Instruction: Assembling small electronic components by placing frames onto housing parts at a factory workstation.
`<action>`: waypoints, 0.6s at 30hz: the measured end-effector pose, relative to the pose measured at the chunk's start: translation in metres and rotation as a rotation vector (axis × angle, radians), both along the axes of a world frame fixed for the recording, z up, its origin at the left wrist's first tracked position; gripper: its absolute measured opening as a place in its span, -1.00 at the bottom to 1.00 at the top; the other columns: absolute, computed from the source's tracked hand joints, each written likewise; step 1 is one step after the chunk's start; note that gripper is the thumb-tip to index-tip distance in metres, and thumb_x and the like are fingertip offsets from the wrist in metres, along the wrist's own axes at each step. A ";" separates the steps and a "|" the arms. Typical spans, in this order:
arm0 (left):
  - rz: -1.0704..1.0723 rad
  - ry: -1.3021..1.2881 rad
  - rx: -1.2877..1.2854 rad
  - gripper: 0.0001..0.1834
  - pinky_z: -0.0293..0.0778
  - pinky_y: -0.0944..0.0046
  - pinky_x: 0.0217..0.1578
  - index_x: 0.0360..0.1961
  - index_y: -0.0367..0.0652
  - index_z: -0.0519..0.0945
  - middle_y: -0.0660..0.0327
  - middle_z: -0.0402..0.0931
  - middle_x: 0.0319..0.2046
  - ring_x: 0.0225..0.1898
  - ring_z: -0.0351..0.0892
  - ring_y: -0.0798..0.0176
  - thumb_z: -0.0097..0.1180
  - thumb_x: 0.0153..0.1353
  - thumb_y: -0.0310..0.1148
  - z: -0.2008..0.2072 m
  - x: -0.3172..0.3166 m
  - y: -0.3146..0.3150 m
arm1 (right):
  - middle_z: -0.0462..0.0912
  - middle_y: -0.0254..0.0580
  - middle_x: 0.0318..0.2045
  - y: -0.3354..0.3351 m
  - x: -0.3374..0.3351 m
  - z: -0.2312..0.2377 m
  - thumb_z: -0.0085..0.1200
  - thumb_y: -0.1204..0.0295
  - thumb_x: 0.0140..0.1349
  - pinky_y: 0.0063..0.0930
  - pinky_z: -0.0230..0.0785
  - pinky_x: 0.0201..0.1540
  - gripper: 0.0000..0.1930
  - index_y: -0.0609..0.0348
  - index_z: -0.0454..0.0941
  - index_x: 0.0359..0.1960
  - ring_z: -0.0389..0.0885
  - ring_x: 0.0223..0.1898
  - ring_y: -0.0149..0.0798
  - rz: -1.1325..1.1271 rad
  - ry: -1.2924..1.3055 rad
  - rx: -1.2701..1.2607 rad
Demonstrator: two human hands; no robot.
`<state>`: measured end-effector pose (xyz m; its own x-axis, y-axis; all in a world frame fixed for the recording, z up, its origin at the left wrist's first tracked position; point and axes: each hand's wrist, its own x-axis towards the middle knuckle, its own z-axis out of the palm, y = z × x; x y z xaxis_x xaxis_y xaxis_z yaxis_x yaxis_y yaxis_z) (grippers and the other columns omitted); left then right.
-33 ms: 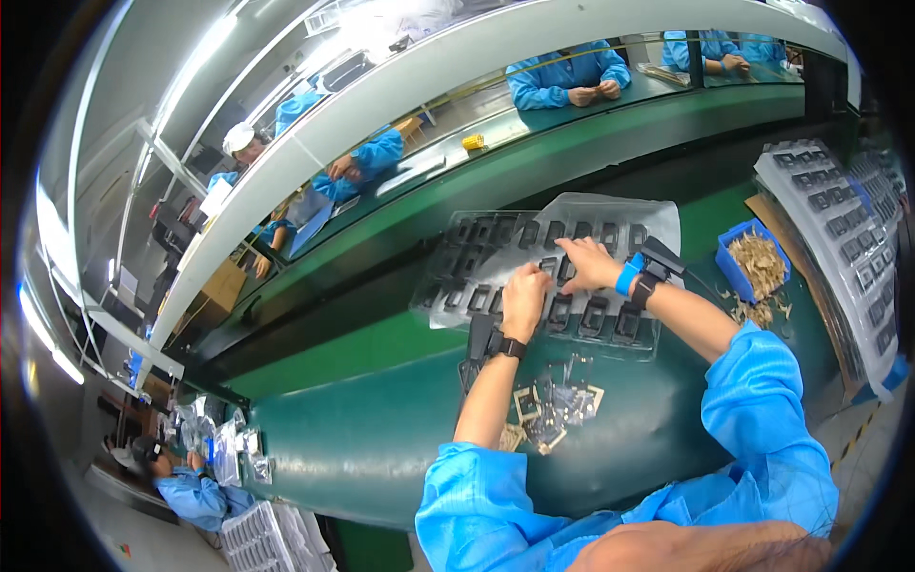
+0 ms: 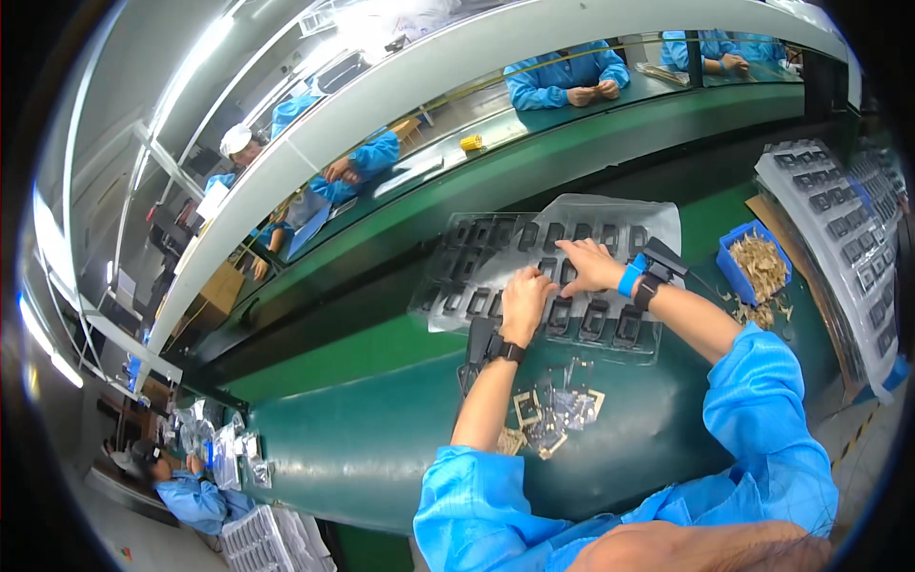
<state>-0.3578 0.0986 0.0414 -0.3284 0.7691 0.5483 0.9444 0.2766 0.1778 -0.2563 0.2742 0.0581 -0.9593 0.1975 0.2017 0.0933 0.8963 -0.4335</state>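
My left hand (image 2: 524, 303) rests over a clear plastic tray (image 2: 637, 357) that holds rows of small black rectangular parts. Its fingers are bent together, and what they hold, if anything, is hidden. From the right, my right hand (image 2: 593, 265) reaches over the same tray, thumb and index finger spread apart. Between that thumb and finger a black rectangular part (image 2: 569, 272) shows in its pocket. The two hands nearly meet at this part. On the green bench nearer me lies a loose pile of small clear-wrapped pieces (image 2: 562, 412) with beige frames.
A blue bin (image 2: 739, 276) of beige scraps stands to the right, with scraps spilled beside it. Beyond it, more filled trays (image 2: 848, 229) lean near the bench edge. A white frame beam (image 2: 429, 71) arches across the far side. Co-workers in blue sit opposite and at far left.
My left hand's fingertips have shifted very slightly toward the right and nearer to me. My right hand stays almost in place.
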 end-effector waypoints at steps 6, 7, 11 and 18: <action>0.294 0.149 -0.253 -0.85 0.57 0.01 -0.17 -0.27 -0.09 0.74 0.11 0.68 -0.29 -0.21 0.65 -0.03 0.15 0.20 -0.41 0.038 -0.075 -0.015 | 0.65 0.15 -0.06 0.068 -0.007 0.037 0.33 0.01 0.10 0.04 0.43 0.07 -0.38 0.25 0.58 0.05 0.57 0.05 0.17 -0.217 0.034 0.096; 0.318 0.073 -0.073 -0.83 0.57 0.00 -0.16 -0.25 -0.07 0.74 0.12 0.68 -0.25 -0.18 0.64 -0.04 0.13 0.22 -0.42 0.029 -0.100 -0.031 | 0.67 0.16 -0.11 0.056 -0.017 0.057 0.32 0.02 0.12 0.00 0.46 0.07 -0.39 0.28 0.60 0.04 0.59 0.01 0.20 -0.231 -0.019 0.142; 0.556 -0.038 -0.161 -0.76 0.53 -0.08 -0.08 -0.04 0.06 0.68 0.24 0.63 -0.06 0.02 0.57 0.03 0.09 0.31 -0.30 0.001 -0.165 -0.072 | 0.70 0.16 -0.14 -0.016 -0.083 0.044 0.32 0.14 0.10 0.03 0.56 -0.03 -0.57 0.25 0.64 -0.15 0.68 -0.06 0.16 0.135 0.092 0.003; 0.520 -0.024 -0.216 -0.70 0.53 -0.06 -0.06 0.01 0.03 0.66 0.21 0.65 -0.06 0.03 0.59 0.02 0.07 0.31 -0.22 -0.015 -0.181 -0.062 | 0.69 -0.14 -0.12 -0.110 -0.171 -0.017 0.31 0.14 0.10 -0.04 0.35 0.04 -0.56 0.11 0.57 -0.05 0.59 0.03 -0.06 0.090 0.272 0.154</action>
